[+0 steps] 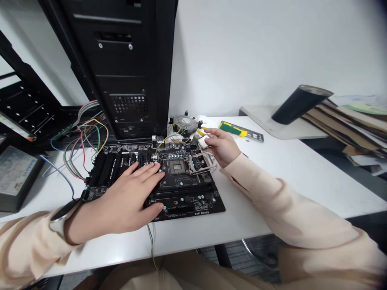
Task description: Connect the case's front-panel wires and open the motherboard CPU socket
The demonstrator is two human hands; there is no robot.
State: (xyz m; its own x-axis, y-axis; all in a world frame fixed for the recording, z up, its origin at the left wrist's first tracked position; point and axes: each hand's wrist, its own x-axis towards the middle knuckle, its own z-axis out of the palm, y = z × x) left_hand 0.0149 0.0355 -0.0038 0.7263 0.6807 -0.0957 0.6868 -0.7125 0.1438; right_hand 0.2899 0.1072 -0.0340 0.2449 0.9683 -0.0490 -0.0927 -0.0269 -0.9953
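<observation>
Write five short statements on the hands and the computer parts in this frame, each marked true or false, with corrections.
1. The left hand rests on the black printed motherboard. True.
2. The right hand grips the green-and-yellow handled tool. False: that hand holds a small white piece; the tool lies on the white tabletop.
3. The silver metal socket frame is closed over the square grey socket. False: it is swung open, leaving the socket exposed.
4. The round grey cooler with black feet lies behind the motherboard. True.
5. The dark-faced wristband with a pale strap is on the right wrist. False: it is on the left wrist.
</observation>
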